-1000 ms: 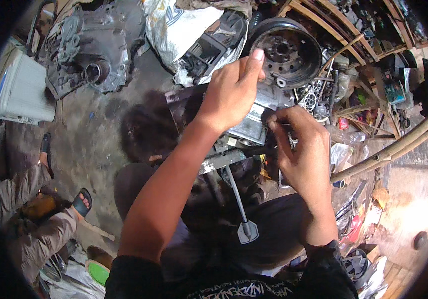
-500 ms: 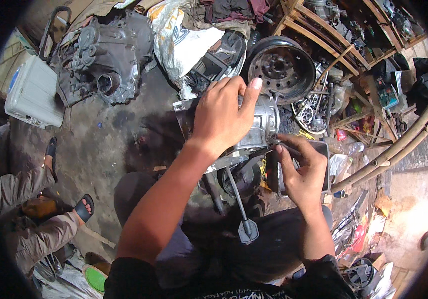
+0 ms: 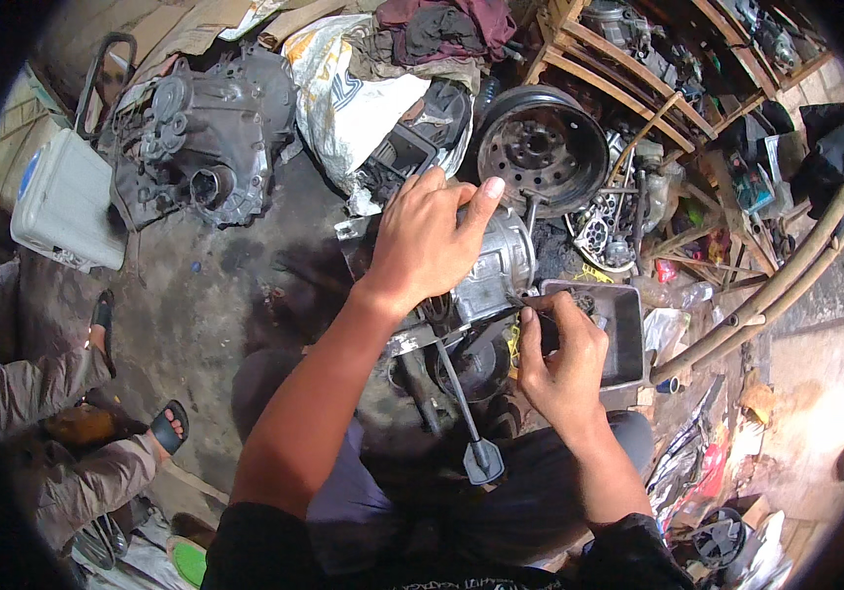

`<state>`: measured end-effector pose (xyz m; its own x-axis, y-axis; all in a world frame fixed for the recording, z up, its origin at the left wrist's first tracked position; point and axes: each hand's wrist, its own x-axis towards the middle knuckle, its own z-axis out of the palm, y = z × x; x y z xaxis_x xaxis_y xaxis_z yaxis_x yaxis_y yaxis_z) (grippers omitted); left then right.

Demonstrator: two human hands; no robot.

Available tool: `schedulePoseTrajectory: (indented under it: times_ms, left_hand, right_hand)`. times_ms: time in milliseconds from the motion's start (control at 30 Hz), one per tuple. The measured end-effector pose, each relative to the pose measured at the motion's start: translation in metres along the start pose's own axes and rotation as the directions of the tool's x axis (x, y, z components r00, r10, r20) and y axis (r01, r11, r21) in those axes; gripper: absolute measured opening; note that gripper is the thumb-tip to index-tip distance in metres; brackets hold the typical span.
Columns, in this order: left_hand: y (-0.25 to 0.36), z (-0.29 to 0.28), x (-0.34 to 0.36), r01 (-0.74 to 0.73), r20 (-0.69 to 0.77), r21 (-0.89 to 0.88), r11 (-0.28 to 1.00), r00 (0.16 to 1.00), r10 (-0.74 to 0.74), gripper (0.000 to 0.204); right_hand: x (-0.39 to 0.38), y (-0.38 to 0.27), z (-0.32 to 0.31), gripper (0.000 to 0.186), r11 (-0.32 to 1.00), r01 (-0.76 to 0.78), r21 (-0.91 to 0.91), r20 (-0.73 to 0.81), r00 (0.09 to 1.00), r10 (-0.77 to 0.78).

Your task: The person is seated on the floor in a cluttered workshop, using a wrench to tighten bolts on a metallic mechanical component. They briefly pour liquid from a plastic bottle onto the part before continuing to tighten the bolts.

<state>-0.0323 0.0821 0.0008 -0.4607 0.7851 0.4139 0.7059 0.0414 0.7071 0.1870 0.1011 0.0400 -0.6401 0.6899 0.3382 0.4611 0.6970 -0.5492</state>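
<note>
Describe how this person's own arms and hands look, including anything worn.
The left hand and right hand are ungloved, with no rings or watch visible. The forearms are uncovered below short, black fabric sleeves.

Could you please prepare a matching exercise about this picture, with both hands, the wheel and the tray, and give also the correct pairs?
Column one
1. Wheel
2. Left hand
3. Tray
4. Right hand

Column two
A. Lying over the metal part, partly hiding it
B. Rectangular, with an open top
C. Round and dark, beyond the metal part
D. Thumb and forefinger at the metal part's near right edge

Right pairs: 1-C, 2-A, 3-B, 4-D
</note>
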Motion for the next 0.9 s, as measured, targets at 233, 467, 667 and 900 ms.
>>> schedulePoseTrajectory:
  times_ms: [233,467,667,900]
  left_hand:
    - [0.015,-0.007,-0.006,0.02,0.004,0.103,0.994,1.0,-0.021,0.062]
    - [0.009,-0.005,-0.005,0.075,-0.042,0.123,0.99,0.997,-0.07,0.062]
    - [0.016,-0.003,-0.002,0.087,-0.001,0.118,0.989,0.996,-0.088,0.062]
    - [0.014,-0.003,-0.004,0.082,-0.037,0.106,0.991,0.996,-0.079,0.061]
  right_hand:
    - [0.003,-0.003,0.004,0.013,0.998,0.037,-0.058,0.01,0.999,-0.037]
    - [0.005,-0.012,0.001,0.014,0.974,0.044,-0.222,0.074,0.997,-0.028]
    - [0.021,-0.004,0.0,0.014,0.973,0.053,-0.225,0.049,0.998,-0.043]
    - [0.017,0.001,-0.009,0.013,0.997,0.044,-0.069,0.032,0.999,-0.042]
